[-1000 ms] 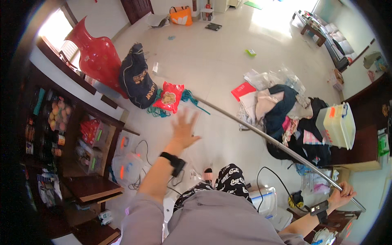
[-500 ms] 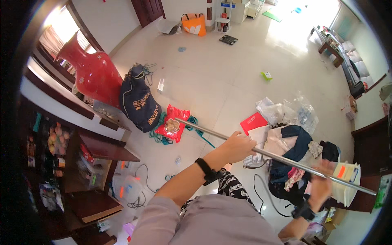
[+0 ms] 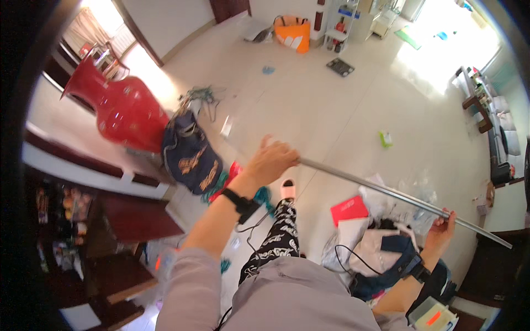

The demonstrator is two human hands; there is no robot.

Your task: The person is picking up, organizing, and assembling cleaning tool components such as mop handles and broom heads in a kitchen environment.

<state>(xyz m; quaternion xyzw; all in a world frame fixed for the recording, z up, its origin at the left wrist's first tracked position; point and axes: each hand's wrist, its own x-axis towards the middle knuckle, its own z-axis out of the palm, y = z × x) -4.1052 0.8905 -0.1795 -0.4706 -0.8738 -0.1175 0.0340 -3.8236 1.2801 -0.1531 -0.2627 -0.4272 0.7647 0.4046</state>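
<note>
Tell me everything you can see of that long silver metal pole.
The long, straight, silver metal-looking pole is slender, round-looking and shiny. It is held aloft, slanting down from the view's centre toward the lower right. The person's left hand covers its left end; the right hand grips it nearer the other end, which sticks out bare.

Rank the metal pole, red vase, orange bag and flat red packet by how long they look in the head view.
1. Metal pole
2. Red vase
3. Orange bag and flat red packet: too alike to rank
</note>
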